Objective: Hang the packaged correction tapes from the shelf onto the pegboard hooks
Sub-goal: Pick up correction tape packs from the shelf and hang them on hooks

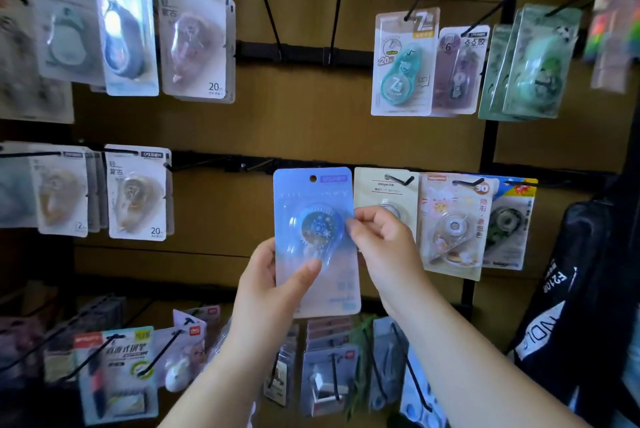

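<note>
Both hands grip blue correction tape pack: left hand at lower edge, right hand at side. Right of it, "bitogn" pack; far left, "20m" pack.

Well off to the right of the grip and a little lower, a black bag with white lettering leans in at the edge of the display. Down and to the left of the grip hangs a pen pack with an orange and green header. Straight below the grip there is a clear pack holding a small white block. Far up to the right, a pack of multicoloured strips is too blurred to name. Above the grip, the brown wooden back panel shows bare.
</note>
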The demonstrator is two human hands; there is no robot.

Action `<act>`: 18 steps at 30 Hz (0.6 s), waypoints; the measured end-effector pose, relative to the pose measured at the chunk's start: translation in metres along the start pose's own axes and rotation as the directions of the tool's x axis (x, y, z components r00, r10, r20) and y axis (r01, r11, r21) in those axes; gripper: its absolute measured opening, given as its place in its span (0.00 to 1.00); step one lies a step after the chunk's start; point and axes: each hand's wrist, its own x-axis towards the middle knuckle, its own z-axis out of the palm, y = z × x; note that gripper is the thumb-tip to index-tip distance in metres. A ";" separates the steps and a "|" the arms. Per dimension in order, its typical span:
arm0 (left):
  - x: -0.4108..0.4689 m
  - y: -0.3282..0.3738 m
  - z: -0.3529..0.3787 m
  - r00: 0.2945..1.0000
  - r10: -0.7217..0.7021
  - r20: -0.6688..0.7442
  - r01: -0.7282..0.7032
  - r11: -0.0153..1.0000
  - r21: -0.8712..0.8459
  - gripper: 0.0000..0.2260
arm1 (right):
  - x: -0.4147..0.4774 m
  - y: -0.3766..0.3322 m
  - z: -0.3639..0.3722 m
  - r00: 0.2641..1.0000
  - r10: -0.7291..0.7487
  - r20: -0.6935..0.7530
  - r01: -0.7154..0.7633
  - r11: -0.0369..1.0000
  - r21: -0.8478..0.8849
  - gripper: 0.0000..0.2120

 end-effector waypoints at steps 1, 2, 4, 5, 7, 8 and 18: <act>0.004 0.002 0.000 1.000 -0.001 0.009 0.000 1.000 0.009 0.08 | 0.003 -0.001 0.001 1.000 0.004 -0.011 -0.004 1.000 -0.002 0.10; 0.008 0.003 0.001 1.000 -0.002 0.015 0.001 1.000 0.009 0.07 | 0.007 -0.002 0.002 1.000 0.012 -0.020 -0.012 1.000 -0.008 0.11; 0.016 0.003 0.002 1.000 0.001 0.025 -0.001 1.000 0.009 0.08 | 0.013 -0.002 0.003 0.999 0.036 -0.038 -0.037 0.999 -0.017 0.11; 0.019 0.003 0.003 1.000 0.002 0.029 -0.003 1.000 0.018 0.08 | 0.016 -0.001 0.004 0.998 0.046 -0.049 -0.047 0.999 -0.017 0.11; 0.025 0.002 0.003 0.999 0.007 0.033 -0.008 1.000 0.025 0.08 | 0.021 0.002 0.005 0.996 0.060 -0.071 -0.061 0.998 -0.011 0.10; 0.028 0.001 0.003 0.999 0.013 0.035 -0.014 0.999 0.030 0.09 | 0.023 0.003 0.005 0.994 0.068 -0.079 -0.069 0.998 -0.011 0.10; 0.035 -0.017 0.005 1.000 0.003 0.002 -0.003 0.995 0.102 0.11 | 0.029 0.017 0.004 0.990 0.091 -0.106 -0.099 0.992 -0.074 0.07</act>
